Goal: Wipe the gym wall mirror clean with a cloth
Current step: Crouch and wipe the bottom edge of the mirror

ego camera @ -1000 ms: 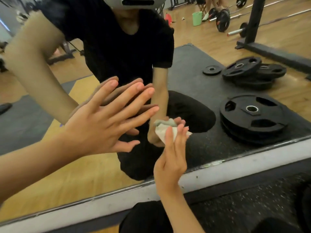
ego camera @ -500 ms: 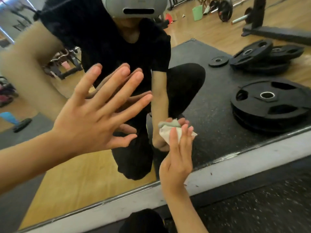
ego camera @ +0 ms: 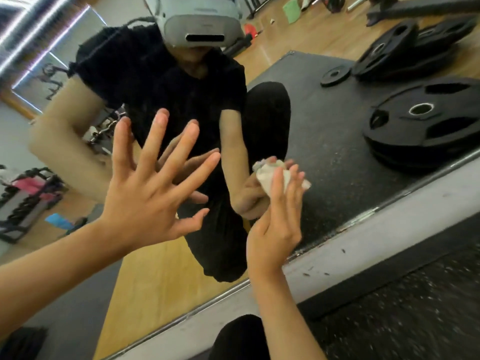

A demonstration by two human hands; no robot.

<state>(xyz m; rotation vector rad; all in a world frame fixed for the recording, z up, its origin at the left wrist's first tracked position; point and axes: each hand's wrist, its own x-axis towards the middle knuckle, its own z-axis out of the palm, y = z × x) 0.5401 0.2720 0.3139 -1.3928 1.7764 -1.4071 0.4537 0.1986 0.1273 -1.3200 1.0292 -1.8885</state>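
Directly ahead, the wall mirror (ego camera: 327, 154) is filling most of the view, with a grey ledge (ego camera: 389, 229) running along its bottom edge, and it is reflecting a stack of black weight plates (ego camera: 420, 126) at the right. The left hand (ego camera: 145, 201) is pressing flat against the glass, fingers splayed wide, fingertips meeting their reflection. Lower and to its right, the right hand (ego camera: 275, 224) is pushing a bunched white cloth (ego camera: 267, 175) onto the glass with straight, close-set fingers, just above the ledge.
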